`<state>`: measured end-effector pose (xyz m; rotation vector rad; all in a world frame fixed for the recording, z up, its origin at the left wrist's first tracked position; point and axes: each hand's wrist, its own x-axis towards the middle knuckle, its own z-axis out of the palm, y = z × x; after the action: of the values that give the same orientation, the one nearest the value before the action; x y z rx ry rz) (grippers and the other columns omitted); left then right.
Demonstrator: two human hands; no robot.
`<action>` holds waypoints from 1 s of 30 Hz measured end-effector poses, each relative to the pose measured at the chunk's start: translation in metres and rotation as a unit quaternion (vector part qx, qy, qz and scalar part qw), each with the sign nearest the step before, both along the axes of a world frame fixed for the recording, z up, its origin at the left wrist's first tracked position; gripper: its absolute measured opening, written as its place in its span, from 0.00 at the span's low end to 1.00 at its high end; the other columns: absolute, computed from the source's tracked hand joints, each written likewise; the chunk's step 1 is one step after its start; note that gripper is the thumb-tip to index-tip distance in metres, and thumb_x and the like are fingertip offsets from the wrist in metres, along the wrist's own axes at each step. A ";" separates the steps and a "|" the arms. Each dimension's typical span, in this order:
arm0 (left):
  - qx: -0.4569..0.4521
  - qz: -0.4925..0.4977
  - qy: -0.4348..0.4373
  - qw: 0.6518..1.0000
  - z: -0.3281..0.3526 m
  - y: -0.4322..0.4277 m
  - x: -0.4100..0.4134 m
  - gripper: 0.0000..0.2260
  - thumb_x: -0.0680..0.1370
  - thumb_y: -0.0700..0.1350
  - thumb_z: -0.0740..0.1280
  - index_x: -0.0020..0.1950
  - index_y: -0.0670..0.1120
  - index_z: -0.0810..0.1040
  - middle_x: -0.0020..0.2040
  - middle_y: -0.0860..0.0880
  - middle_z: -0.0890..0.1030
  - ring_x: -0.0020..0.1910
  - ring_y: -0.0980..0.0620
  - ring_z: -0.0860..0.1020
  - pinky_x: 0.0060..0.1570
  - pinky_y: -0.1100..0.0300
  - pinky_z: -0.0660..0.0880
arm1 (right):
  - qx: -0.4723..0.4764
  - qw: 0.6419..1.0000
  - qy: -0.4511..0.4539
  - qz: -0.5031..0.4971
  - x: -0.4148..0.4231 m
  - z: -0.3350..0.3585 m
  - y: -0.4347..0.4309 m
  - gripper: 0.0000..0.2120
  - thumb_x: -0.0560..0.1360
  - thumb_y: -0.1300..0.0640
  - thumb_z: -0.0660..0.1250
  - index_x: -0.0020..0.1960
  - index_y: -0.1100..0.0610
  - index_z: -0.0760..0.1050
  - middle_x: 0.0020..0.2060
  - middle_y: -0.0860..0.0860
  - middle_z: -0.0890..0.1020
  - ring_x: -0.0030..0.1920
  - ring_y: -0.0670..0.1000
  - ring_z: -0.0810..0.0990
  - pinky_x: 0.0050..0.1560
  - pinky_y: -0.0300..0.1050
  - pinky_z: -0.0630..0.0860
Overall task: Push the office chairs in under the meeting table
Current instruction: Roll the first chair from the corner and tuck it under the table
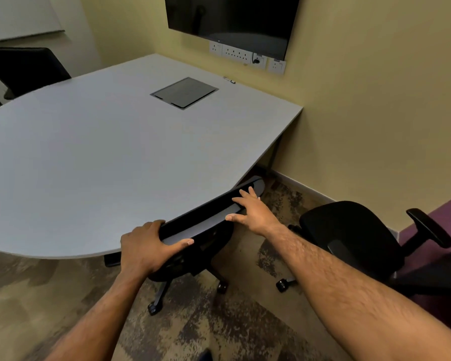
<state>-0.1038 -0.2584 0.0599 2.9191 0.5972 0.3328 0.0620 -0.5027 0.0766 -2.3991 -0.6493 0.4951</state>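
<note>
Both my forearms reach forward to one chair. My left hand is wrapped over the left end of its backrest top, fingers curled across the far side and thumb lying along the near face. My right hand lies flat on the top edge further right, fingers spread and gripping nothing. That chair sits tucked against the curved edge of the table, its castors on the carpet. A second chair stands well apart to the right, near the wall. A third chair stands beyond the table.
</note>
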 end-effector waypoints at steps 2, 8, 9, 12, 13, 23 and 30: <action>0.001 0.000 0.007 1.000 -0.002 0.003 0.008 0.49 0.60 0.87 0.50 0.63 0.54 0.80 0.54 0.54 0.85 0.53 0.48 0.83 0.45 0.53 0.78 | 0.000 1.000 0.001 -0.002 0.006 -0.001 0.002 0.36 0.76 0.43 0.72 0.78 0.55 0.65 0.81 0.53 0.55 0.81 0.52 0.41 0.79 0.56 0.41; 0.002 -0.005 -0.003 1.000 -0.008 0.014 0.025 0.47 0.62 0.86 0.51 0.62 0.54 0.81 0.52 0.54 0.86 0.51 0.49 0.83 0.43 0.54 0.77 | 0.003 1.000 -0.012 -0.007 0.019 -0.003 0.006 0.37 0.75 0.41 0.71 0.78 0.53 0.65 0.82 0.51 0.55 0.81 0.50 0.42 0.79 0.55 0.44; 0.006 -0.006 -0.003 1.000 -0.009 0.013 0.027 0.47 0.62 0.86 0.51 0.63 0.54 0.81 0.53 0.54 0.86 0.51 0.49 0.84 0.42 0.54 0.77 | 0.007 1.000 -0.008 -0.008 0.022 -0.004 0.006 0.37 0.75 0.41 0.72 0.78 0.53 0.65 0.82 0.51 0.54 0.81 0.50 0.41 0.79 0.55 0.44; 0.011 -0.005 0.000 1.000 -0.011 0.008 0.035 0.47 0.62 0.86 0.51 0.63 0.54 0.81 0.53 0.54 0.86 0.51 0.49 0.84 0.41 0.55 0.77 | 0.015 1.000 0.006 -0.012 0.033 -0.003 0.002 0.37 0.75 0.41 0.72 0.78 0.52 0.65 0.82 0.50 0.54 0.81 0.51 0.41 0.80 0.56 0.45; 0.010 -0.004 0.004 1.000 -0.011 0.007 0.036 0.47 0.62 0.86 0.51 0.63 0.54 0.81 0.53 0.54 0.86 0.51 0.49 0.84 0.41 0.55 0.77 | 0.014 1.000 0.008 -0.009 0.035 -0.003 0.001 0.37 0.75 0.41 0.72 0.78 0.52 0.65 0.82 0.50 0.53 0.81 0.51 0.41 0.80 0.56 0.45; -0.050 -0.013 0.139 0.989 -0.003 0.014 0.036 0.52 0.60 0.86 0.46 0.73 0.56 0.71 0.68 0.55 0.78 0.66 0.50 0.76 0.60 0.48 0.71 | -0.052 0.985 -0.067 0.149 0.041 -0.012 -0.028 0.42 0.78 0.46 0.70 0.83 0.50 0.49 0.82 0.49 0.43 0.80 0.49 0.36 0.81 0.55 0.45; -0.100 0.007 0.117 0.988 0.002 -0.042 0.039 0.40 0.71 0.69 0.46 0.80 0.53 0.59 0.79 0.49 0.64 0.78 0.46 0.62 0.75 0.38 0.51 | -0.070 0.965 -0.143 0.209 0.044 -0.021 -0.093 0.45 0.77 0.51 0.72 0.83 0.50 0.45 0.82 0.49 0.39 0.81 0.50 0.38 0.80 0.53 0.43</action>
<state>-0.0653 -0.2999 0.0615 2.7788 0.6418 -0.0678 0.1058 -0.5958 0.0551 -2.4926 -1.3049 0.3733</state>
